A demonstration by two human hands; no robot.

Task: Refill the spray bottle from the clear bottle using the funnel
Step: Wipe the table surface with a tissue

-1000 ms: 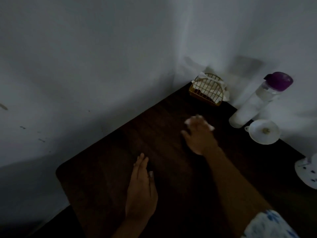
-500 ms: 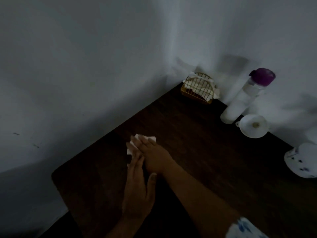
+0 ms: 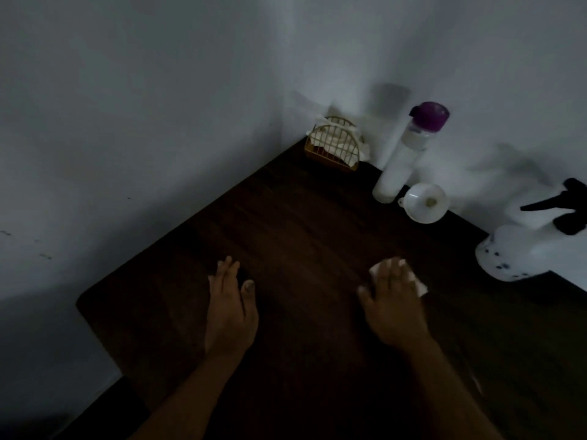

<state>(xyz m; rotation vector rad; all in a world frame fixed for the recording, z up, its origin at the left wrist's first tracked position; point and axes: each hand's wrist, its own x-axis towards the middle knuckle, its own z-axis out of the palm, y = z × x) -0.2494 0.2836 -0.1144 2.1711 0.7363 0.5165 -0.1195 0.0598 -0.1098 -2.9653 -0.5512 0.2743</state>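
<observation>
Pretty dark shot, so details are limited. Both hands are flat on the dark wooden desk [image 3: 301,236]. The left hand [image 3: 230,312] is open, palm down, fingers together, with nothing under it that I can see. The right hand [image 3: 394,308] is also spread flat, but it's pressing down on a white tissue [image 3: 421,287] that pokes out around the fingertips, so its grip is more of a flat press than a pinch.

The task stuff is all along the wall at the far right. The clear bottle [image 3: 400,166] with the purple cap [image 3: 428,115] stands upright near the corner. The white funnel [image 3: 424,203] sits just beside its base, wide mouth facing up. The white spray bottle [image 3: 521,252] with the black trigger head [image 3: 568,208] is further right, apart from both hands. A small yellow wire holder [image 3: 333,146] with tissues is tucked in the corner.
</observation>
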